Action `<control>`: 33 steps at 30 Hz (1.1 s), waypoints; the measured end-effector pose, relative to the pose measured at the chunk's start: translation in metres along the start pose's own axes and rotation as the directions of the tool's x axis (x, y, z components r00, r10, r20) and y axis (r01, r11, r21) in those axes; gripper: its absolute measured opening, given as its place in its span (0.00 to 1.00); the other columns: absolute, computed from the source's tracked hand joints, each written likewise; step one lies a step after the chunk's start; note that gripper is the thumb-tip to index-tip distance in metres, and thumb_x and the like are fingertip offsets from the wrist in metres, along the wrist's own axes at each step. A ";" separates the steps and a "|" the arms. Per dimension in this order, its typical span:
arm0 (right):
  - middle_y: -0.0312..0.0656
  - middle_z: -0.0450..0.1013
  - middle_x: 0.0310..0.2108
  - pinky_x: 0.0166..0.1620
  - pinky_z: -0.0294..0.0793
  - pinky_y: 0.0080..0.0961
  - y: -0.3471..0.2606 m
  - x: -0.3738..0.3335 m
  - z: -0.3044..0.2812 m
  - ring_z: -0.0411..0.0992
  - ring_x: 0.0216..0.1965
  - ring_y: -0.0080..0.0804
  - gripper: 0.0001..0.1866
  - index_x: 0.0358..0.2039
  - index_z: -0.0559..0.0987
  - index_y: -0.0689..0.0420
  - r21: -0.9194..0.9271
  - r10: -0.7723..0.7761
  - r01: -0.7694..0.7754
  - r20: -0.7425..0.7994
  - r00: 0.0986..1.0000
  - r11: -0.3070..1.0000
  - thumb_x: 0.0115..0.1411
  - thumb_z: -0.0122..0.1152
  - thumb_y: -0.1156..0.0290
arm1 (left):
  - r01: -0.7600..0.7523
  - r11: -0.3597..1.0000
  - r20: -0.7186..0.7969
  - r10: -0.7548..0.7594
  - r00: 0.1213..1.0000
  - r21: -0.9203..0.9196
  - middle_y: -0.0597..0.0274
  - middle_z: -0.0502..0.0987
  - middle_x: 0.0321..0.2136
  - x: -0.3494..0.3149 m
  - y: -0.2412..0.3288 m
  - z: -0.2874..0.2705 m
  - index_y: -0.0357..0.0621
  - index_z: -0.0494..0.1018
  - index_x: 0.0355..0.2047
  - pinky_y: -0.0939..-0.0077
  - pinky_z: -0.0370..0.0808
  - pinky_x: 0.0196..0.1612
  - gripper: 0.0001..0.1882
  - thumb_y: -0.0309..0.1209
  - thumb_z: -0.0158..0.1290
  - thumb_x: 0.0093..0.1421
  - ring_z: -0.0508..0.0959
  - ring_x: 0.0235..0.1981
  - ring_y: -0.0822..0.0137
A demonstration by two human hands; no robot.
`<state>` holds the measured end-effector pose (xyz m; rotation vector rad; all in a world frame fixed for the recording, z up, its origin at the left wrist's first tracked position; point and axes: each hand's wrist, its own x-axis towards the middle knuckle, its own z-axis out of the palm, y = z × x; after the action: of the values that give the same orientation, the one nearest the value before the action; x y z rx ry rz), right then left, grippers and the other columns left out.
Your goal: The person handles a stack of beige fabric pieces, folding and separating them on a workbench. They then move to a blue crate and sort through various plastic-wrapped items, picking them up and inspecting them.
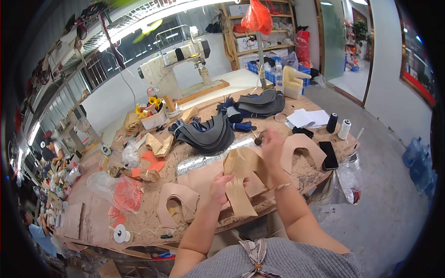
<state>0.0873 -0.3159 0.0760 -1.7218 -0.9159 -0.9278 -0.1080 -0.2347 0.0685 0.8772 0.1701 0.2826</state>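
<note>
A shoe-making workshop: an industrial sewing machine (178, 65) is standing at twelve o'clock, stacked dark uppers (208, 134) and tan leather cutouts (176, 199) are covering the worn workbench (153, 222).

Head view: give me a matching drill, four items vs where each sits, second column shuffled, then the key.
Items:
1. tan leather piece
2. black phone
3. white thread spool
4. sewing machine

Places:
A. far end of the bench, by the windows
B. held in the left hand and right hand
C. near edge of the bench, to the person's left
D. flat on the bench's right edge, beside a tan cut-out

Pairs: 1-B, 2-D, 3-C, 4-A
</note>
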 end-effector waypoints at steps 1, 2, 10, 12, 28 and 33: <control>0.45 0.70 0.41 0.40 0.67 0.30 0.012 0.014 -0.006 0.66 0.37 0.40 0.16 0.40 0.75 0.60 0.001 0.033 -0.033 -0.090 0.995 0.999 0.49 0.61 0.75 | -0.036 0.999 -0.024 0.037 0.999 0.015 0.50 0.70 0.47 -0.003 -0.004 -0.001 0.38 0.57 0.55 0.58 0.76 0.42 0.20 0.24 0.39 0.61 0.76 0.42 0.52; 0.45 0.70 0.40 0.39 0.67 0.30 0.017 0.023 -0.008 0.66 0.36 0.39 0.16 0.40 0.75 0.60 0.005 0.066 -0.066 -0.179 0.982 0.998 0.48 0.62 0.74 | -0.072 0.997 -0.047 0.073 0.996 0.031 0.50 0.70 0.47 -0.007 -0.010 -0.002 0.38 0.57 0.55 0.59 0.76 0.42 0.21 0.24 0.39 0.61 0.76 0.42 0.51; 0.42 0.68 0.19 0.27 0.66 0.26 -0.073 -0.007 -0.027 0.66 0.21 0.34 0.12 0.29 0.73 0.62 0.530 0.245 -0.512 0.494 0.834 0.676 0.52 0.62 0.67 | -0.318 0.914 -0.005 0.330 0.944 0.250 0.57 0.68 0.47 -0.002 -0.027 0.018 0.38 0.55 0.56 0.70 0.71 0.48 0.23 0.22 0.38 0.59 0.72 0.44 0.67; 0.43 0.68 0.19 0.27 0.66 0.26 -0.067 -0.022 -0.013 0.66 0.21 0.33 0.11 0.27 0.71 0.62 0.495 0.252 -0.489 0.470 0.846 0.718 0.52 0.61 0.68 | -0.346 0.907 -0.049 0.367 0.929 0.240 0.59 0.69 0.45 -0.007 -0.025 0.023 0.38 0.57 0.55 0.75 0.70 0.45 0.21 0.23 0.41 0.60 0.72 0.41 0.71; 0.41 0.69 0.22 0.27 0.67 0.21 -0.075 -0.063 -0.040 0.67 0.21 0.28 0.08 0.23 0.69 0.61 0.696 0.164 -0.323 0.286 0.944 0.642 0.44 0.61 0.79 | -0.202 0.839 -0.276 0.378 0.884 0.505 0.65 0.75 0.31 0.049 0.065 -0.073 0.40 0.73 0.34 0.80 0.70 0.36 0.09 0.30 0.45 0.59 0.73 0.30 0.74; 0.38 0.69 0.23 0.27 0.68 0.21 -0.019 -0.097 -0.117 0.67 0.22 0.27 0.08 0.21 0.69 0.57 0.579 0.149 -0.244 0.207 0.967 0.778 0.42 0.60 0.80 | -0.217 0.815 -0.330 0.440 0.835 0.537 0.63 0.76 0.32 0.049 0.089 -0.050 0.37 0.73 0.36 0.79 0.70 0.37 0.11 0.28 0.43 0.59 0.75 0.33 0.72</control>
<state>0.0071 -0.4372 0.0287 -1.3022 -0.9741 -0.3051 -0.0902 -0.1285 0.1047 1.3367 0.5295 0.8073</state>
